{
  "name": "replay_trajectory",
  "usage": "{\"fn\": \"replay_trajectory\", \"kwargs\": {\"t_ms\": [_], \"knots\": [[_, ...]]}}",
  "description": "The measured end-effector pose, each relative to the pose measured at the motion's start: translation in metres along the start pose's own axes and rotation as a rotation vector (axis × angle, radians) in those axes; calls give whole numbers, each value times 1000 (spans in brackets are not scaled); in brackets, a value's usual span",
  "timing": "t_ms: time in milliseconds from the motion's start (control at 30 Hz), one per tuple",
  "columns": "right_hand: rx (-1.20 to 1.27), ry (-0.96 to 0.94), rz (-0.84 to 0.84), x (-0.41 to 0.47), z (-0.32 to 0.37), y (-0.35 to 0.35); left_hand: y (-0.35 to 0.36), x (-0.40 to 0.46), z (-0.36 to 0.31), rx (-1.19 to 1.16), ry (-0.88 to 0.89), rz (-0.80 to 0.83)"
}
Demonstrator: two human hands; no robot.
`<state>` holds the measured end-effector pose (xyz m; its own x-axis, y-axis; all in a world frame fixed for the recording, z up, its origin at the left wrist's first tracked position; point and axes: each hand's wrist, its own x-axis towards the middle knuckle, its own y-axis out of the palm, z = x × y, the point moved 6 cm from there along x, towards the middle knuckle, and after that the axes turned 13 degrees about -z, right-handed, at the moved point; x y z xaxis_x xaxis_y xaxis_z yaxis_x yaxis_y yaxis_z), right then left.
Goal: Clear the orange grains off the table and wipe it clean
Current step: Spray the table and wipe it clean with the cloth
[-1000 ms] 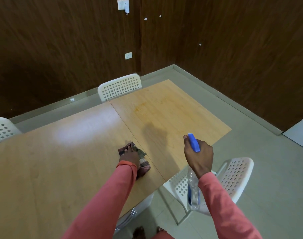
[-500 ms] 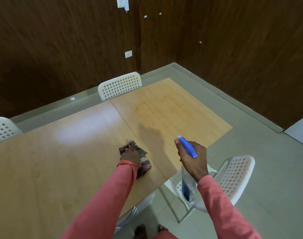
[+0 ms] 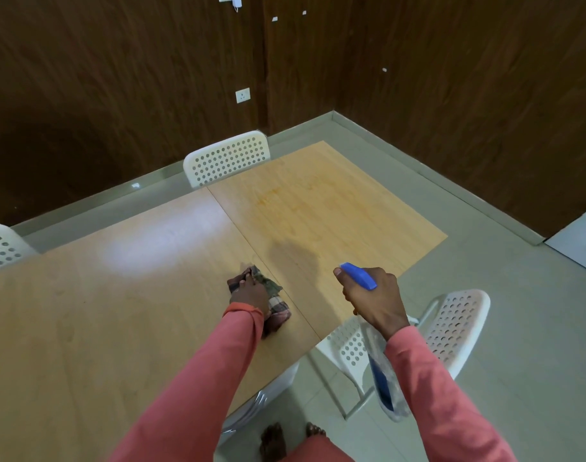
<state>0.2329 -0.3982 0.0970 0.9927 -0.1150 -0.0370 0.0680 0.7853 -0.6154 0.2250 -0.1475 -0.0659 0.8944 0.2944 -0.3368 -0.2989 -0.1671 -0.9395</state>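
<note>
I see left hand [image 3: 250, 291] pressing cloth [image 3: 275, 303] on worktop [image 3: 118, 295] | right hand [image 3: 373, 300] gripping spray bottle [image 3: 383, 378] near worktop's right edge

A dark checked cloth [image 3: 271, 295] lies on the tan wood-grain table [image 3: 85, 328]; the spray bottle [image 3: 359, 276] has a blue head.

A light wooden table [image 3: 118, 311] carries everything here, its top split by a straight seam running diagonally past the gripping left hand [image 3: 250, 293]. That hand presses a crumpled checked cloth [image 3: 275, 305] flat onto the tabletop, just on the near side of the seam. Beyond the seam, ahead and to the right of the grip, the far panel [image 3: 324, 208] shows a faint orange smear [image 3: 285, 198]. A pale glare patch [image 3: 161, 248] lies to the left of the grip.
</note>
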Motion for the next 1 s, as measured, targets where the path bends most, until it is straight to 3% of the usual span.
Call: {"fn": "replay_trajectory", "kwargs": {"t_ms": [200,367,533,833,1000], "knots": [[-208,99,-49,9,-13,-12,3,3,2,-9,-10,3],[-217,95,-184,16,-9,-26,4,4,4,-14,-15,-7],[-146,-40,-332,16,2,-35,4,3,2,-29,-20,-6],[112,-122,-252,15,20,-28,4,5,3,-39,3,1],[90,-107,-270,14,22,-25,4,4,3,-30,-20,3]]}}
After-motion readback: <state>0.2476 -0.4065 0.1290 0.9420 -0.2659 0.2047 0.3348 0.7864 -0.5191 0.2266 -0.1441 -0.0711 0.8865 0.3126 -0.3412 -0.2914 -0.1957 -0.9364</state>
